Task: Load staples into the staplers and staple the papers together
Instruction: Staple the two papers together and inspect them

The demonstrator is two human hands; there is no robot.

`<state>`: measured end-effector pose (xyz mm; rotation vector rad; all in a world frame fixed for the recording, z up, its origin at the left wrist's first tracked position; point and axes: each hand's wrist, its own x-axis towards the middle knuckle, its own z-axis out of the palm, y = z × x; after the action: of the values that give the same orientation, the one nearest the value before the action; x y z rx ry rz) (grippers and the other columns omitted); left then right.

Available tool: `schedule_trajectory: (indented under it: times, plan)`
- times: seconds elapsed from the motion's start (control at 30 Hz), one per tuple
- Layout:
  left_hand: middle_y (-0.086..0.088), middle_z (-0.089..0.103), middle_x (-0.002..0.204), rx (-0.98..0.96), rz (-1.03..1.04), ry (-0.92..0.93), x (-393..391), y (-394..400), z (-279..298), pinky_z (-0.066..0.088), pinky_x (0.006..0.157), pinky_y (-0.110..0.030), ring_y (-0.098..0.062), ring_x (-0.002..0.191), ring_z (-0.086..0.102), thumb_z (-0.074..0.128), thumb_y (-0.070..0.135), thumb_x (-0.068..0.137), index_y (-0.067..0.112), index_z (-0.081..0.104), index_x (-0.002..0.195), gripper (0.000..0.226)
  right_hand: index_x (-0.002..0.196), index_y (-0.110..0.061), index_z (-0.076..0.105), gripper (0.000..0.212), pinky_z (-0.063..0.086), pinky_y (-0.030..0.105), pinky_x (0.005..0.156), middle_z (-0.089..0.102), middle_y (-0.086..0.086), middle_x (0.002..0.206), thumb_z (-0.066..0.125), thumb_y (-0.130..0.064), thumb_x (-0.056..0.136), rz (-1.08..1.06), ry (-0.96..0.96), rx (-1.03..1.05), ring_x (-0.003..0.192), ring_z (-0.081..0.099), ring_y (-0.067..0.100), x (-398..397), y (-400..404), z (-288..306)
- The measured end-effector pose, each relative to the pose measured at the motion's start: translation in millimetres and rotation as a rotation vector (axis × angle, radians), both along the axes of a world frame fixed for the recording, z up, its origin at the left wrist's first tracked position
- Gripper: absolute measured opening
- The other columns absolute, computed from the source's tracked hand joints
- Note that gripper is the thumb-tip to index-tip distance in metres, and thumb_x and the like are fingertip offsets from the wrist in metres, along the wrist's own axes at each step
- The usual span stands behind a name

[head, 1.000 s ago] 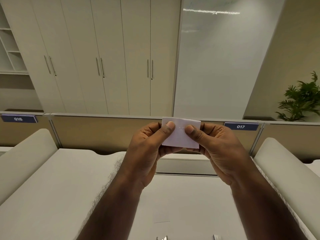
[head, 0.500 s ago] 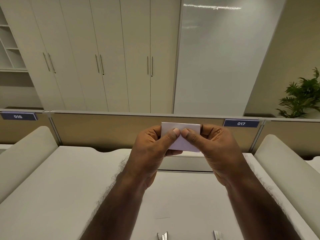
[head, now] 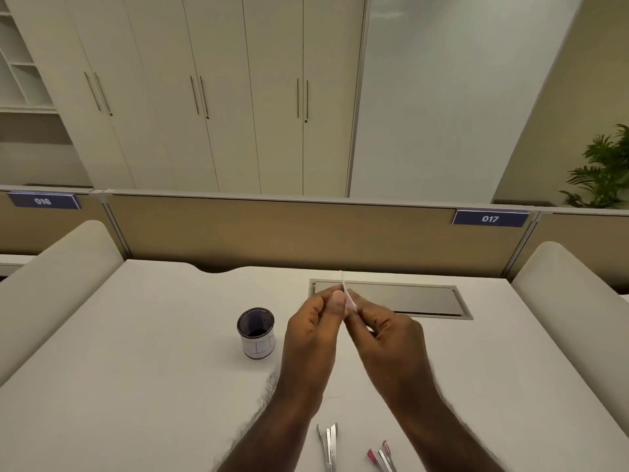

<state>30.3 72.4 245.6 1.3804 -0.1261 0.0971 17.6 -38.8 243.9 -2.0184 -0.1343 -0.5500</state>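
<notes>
1. The room has tall white cupboards and a plant; the desk is wide and smooth.
2. A small cup stands near the left hand; two open staplers lie closer in.
3. The paper is held up over the desk; it looks light and bendy, so pinch its edge.
4. Fingers of the left hand and right hand are clamped on the paper.

Two hands, one paper, one cup, two staplers.

Cup left of the hands — two staplers, apparently, nearer on the desk.
</notes>
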Motion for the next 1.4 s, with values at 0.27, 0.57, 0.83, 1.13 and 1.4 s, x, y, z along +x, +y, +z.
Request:
schedule_trajectory:
  times: [0.27,0.57,0.83,1.13,1.4]
  plan:
    - [0.006,0.071,0.11,-0.002,0.048,0.169,6,23,-41,0.058,0.085,-0.03,-0.017,0.105,0.068,0.057,0.027,0.096,0.032,0.064,0.113,0.019,0.119,-0.044,0.063,0.032,0.042,0.016,0.101,0.05,-0.032,0.129,0.066,-0.04,0.087,0.038,0.165,-0.118,0.12,0.05,-0.007,-6,19,-41]
    - [-0.001,0.068,0.104,0.153,-0.009,0.263,15,55,-77,0.059,0.084,-0.046,-0.027,0.102,0.064,0.059,0.022,0.096,0.025,0.067,0.101,0.01,0.118,-0.027,0.062,0.027,0.056,0.022,0.075,0.066,-0.012,0.11,0.065,-0.024,0.091,0.024,0.441,0.251,0.095,0.065,0.008,14,13,-72]
    - [0.012,0.071,0.097,0.296,-0.013,0.187,33,78,-117,0.056,0.079,-0.032,-0.011,0.093,0.066,0.055,0.021,0.095,0.033,0.069,0.099,0.018,0.1,-0.012,0.074,0.013,0.055,0.021,0.059,0.075,0.001,0.082,0.066,-0.016,0.09,0.059,0.572,0.409,0.071,0.071,0.013,29,19,-107]
    - [0.001,0.047,0.147,0.971,0.199,0.16,63,127,-219,0.032,0.113,-0.039,-0.019,0.136,0.041,0.053,0.02,0.094,0.019,0.048,0.14,0.046,0.104,-0.012,0.073,0.016,0.058,0.021,0.056,0.073,0.003,0.089,0.064,-0.016,0.092,-0.059,0.443,0.274,0.072,0.07,0.013,73,48,-137]
    - [-0.011,0.035,0.155,1.538,0.071,0.151,62,139,-271,0.033,0.105,-0.066,-0.036,0.142,0.033,0.065,0.038,0.083,0.019,0.049,0.142,0.063,0.09,-0.027,0.066,0.007,0.053,0.021,0.063,0.063,-0.014,0.084,0.063,-0.02,0.09,-0.051,0.239,-0.112,0.074,0.062,0.003,128,99,-150]
